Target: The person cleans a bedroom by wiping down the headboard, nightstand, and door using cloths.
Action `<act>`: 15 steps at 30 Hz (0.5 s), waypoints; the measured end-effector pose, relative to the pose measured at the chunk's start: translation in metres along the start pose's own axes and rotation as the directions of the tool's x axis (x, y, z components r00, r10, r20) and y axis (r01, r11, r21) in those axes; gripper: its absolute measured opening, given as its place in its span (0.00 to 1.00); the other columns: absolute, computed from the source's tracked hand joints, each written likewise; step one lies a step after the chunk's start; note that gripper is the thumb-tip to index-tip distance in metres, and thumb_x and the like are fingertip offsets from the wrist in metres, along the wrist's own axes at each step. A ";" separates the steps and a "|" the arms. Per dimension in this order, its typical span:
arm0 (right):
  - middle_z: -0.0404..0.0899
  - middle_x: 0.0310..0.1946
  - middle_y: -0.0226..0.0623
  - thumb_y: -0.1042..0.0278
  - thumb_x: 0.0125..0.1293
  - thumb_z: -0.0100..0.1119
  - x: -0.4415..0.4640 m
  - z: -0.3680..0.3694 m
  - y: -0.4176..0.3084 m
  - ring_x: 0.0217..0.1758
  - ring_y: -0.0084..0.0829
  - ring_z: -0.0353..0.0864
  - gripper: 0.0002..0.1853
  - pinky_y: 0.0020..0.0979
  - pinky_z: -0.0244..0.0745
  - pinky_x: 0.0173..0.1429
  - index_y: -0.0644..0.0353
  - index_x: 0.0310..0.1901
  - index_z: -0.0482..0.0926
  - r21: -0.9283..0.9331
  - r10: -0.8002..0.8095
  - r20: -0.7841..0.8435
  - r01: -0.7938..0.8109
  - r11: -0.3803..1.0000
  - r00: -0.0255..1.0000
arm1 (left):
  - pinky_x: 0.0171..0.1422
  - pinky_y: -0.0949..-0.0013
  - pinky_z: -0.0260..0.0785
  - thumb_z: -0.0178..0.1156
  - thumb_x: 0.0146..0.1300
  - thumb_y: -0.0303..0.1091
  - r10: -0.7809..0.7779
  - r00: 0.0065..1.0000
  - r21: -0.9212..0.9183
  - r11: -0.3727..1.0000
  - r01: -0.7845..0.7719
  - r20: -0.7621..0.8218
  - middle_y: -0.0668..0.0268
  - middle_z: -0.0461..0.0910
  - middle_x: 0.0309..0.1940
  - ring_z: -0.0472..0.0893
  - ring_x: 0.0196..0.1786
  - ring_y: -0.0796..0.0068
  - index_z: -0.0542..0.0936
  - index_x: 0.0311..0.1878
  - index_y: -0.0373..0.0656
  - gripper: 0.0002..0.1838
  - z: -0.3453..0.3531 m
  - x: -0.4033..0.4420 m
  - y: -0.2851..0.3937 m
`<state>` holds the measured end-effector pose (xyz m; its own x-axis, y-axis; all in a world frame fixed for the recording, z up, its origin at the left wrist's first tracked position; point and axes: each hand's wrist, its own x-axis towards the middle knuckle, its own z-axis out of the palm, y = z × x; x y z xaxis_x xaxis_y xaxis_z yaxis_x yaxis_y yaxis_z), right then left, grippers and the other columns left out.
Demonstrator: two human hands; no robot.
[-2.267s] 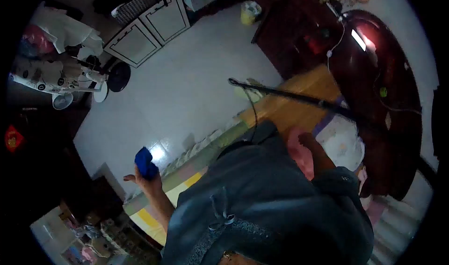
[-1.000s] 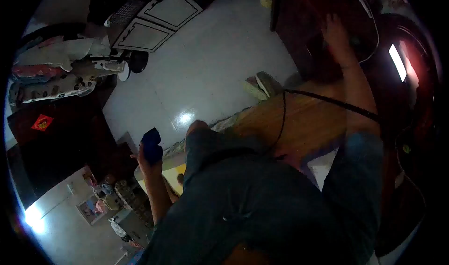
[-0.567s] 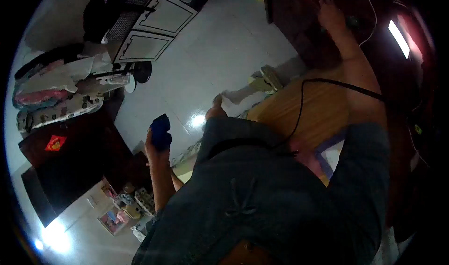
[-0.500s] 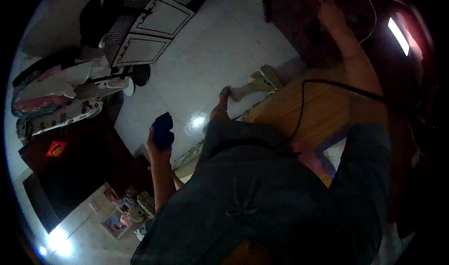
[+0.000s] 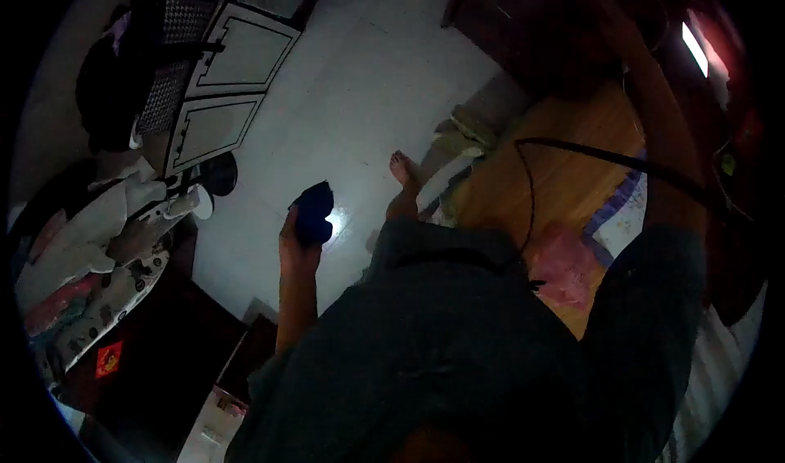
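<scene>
My left hand (image 5: 299, 252) is closed around a dark blue bundle (image 5: 311, 214), which looks like folded cloth, held up over the pale floor. At the upper right, my right arm stretches out to dark reddish furniture (image 5: 540, 30). The right hand (image 5: 619, 30) is near its surface, so dim that its fingers and any contact cannot be made out. A black cord (image 5: 589, 147) runs across in front of the right forearm.
White-panelled cabinet doors (image 5: 245, 50) stand at upper left, above an ironing board (image 5: 123, 295) heaped with clothes. A dark cabinet (image 5: 155, 365) bears a red paper (image 5: 109, 359). On the right are a wooden surface (image 5: 564, 128), pink cloth (image 5: 564, 263) and a glowing light (image 5: 695, 50).
The view has shifted and turned. In the picture my left hand with the blue bundle sits further right, and my right hand has moved right into the shadow.
</scene>
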<state>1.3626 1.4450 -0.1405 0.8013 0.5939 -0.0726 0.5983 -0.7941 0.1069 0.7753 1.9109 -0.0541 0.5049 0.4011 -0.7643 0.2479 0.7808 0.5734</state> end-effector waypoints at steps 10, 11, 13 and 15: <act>0.68 0.66 0.46 0.62 0.70 0.50 0.029 0.031 0.037 0.71 0.42 0.64 0.25 0.35 0.59 0.74 0.58 0.67 0.66 0.335 0.171 0.183 -0.226 0.915 0.968 | 0.36 0.81 0.66 0.42 0.75 0.40 0.085 0.996 0.135 0.988 -0.081 -0.030 0.60 0.80 0.53 0.78 0.43 0.79 0.73 0.62 0.33 0.22 -0.091 0.040 0.064; 0.68 0.66 0.46 0.62 0.70 0.50 0.029 0.023 0.032 0.71 0.41 0.64 0.25 0.35 0.59 0.73 0.58 0.67 0.66 0.255 0.143 0.162 -0.181 0.950 0.976 | 0.36 0.81 0.66 0.42 0.75 0.40 0.083 0.996 0.130 0.988 -0.078 -0.037 0.60 0.80 0.53 0.78 0.43 0.79 0.73 0.62 0.33 0.22 -0.086 0.041 0.064; 0.68 0.65 0.46 0.62 0.69 0.51 0.032 0.014 0.022 0.70 0.41 0.65 0.26 0.35 0.59 0.73 0.59 0.67 0.66 0.187 0.111 0.139 -0.136 0.973 0.984 | 0.36 0.80 0.66 0.42 0.75 0.40 0.027 0.999 0.047 0.999 -0.026 -0.024 0.61 0.80 0.52 0.78 0.43 0.79 0.73 0.62 0.34 0.23 -0.078 0.043 0.067; 0.69 0.65 0.47 0.62 0.69 0.51 0.033 0.011 0.020 0.70 0.40 0.66 0.26 0.35 0.60 0.73 0.60 0.67 0.66 0.159 0.097 0.126 -0.117 0.980 0.987 | 0.35 0.79 0.66 0.42 0.75 0.41 -0.014 0.999 0.024 1.000 0.015 -0.029 0.61 0.80 0.53 0.78 0.43 0.78 0.73 0.62 0.34 0.23 -0.086 0.047 0.062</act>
<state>1.4013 1.4469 -0.1520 0.8501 0.4927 -0.1858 0.4936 -0.8685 -0.0448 0.7439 2.0196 -0.0798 0.4769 0.4038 -0.7807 0.2750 0.7751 0.5688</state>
